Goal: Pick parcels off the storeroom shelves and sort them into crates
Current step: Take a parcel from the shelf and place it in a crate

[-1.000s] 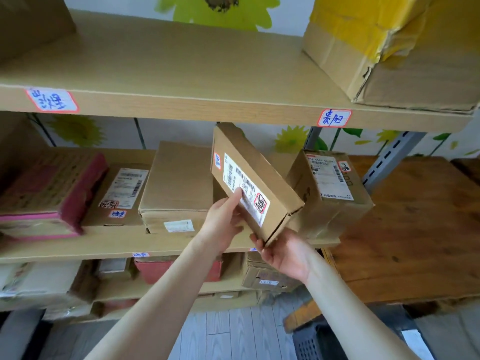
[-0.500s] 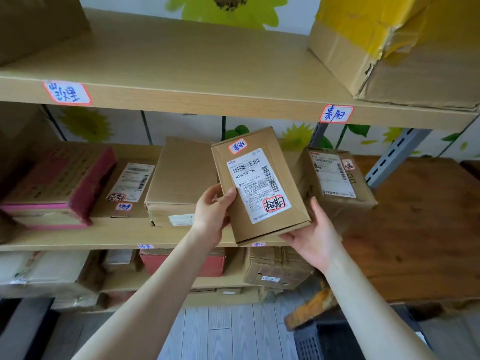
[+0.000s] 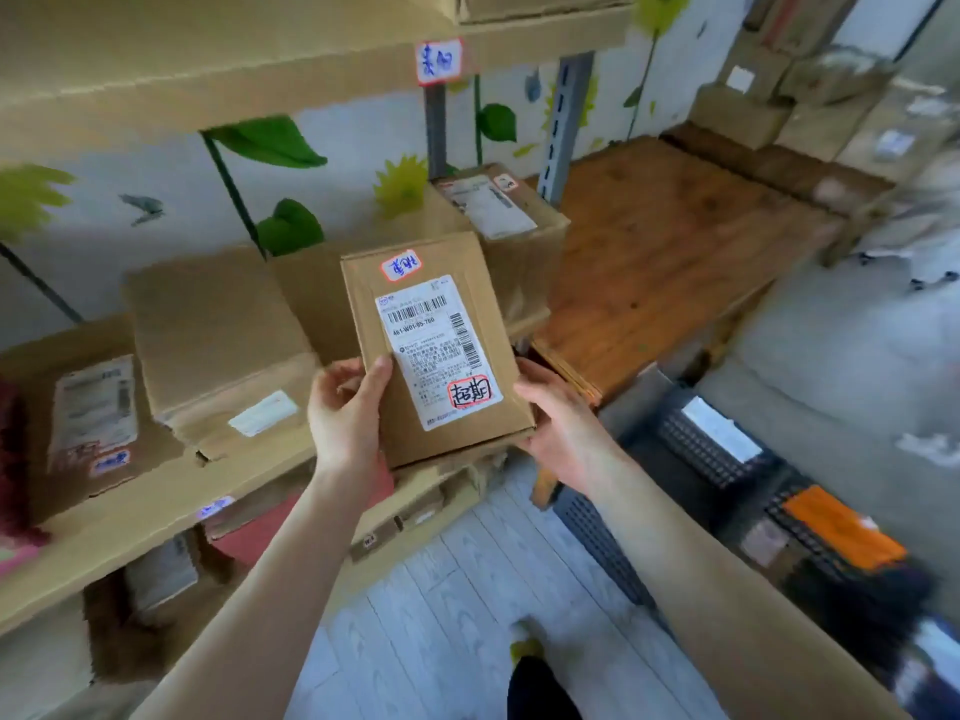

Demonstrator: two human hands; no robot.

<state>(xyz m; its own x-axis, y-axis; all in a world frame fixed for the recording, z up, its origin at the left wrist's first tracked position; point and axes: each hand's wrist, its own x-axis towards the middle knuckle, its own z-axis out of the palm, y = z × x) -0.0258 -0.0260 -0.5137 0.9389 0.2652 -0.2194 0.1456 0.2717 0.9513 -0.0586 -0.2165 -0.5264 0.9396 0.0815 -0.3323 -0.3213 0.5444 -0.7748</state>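
Cardboard parcel [image 3: 436, 345] gripped at its sides by left hand [image 3: 348, 418] and right hand [image 3: 558, 423]; right fingers hidden beneath; crates [image 3: 727, 459] beyond blurred.

You are facing a white wall [image 3: 78, 252] that is carrying a painted mural of yellow sunflowers [image 3: 402, 187] and green leaves [image 3: 270, 142]. Pale wooden shelves [image 3: 156, 59] are running across it, held on a grey slotted metal upright [image 3: 563, 122]. A brown wooden bench [image 3: 675, 241] is standing just beside them on your right. Pale grey floor planks [image 3: 452, 605] are lying beneath you, and soft, even light is filling the room.
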